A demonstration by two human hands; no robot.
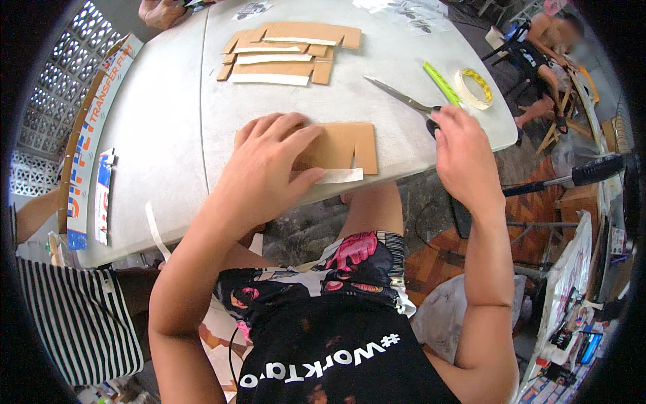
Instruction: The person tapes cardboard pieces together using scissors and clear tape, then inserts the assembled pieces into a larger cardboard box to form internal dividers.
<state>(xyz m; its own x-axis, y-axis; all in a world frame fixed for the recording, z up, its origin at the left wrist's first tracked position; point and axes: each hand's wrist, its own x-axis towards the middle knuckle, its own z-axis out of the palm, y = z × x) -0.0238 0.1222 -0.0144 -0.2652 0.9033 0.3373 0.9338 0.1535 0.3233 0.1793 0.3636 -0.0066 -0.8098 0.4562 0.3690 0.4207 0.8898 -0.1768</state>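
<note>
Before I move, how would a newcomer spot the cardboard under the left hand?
On the pale table, find the left hand. Under it, by the near edge, lies brown cardboard with a white strip. Unlike the overlapping pieces farther back, it lies alone.

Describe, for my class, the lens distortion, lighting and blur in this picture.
Head view: round black border; long carton at left bowed by the wide lens; head view: table brightly lit and pale; head view: cardboard piece under the left hand fairly sharp, seated person's face blurred out.
</note>
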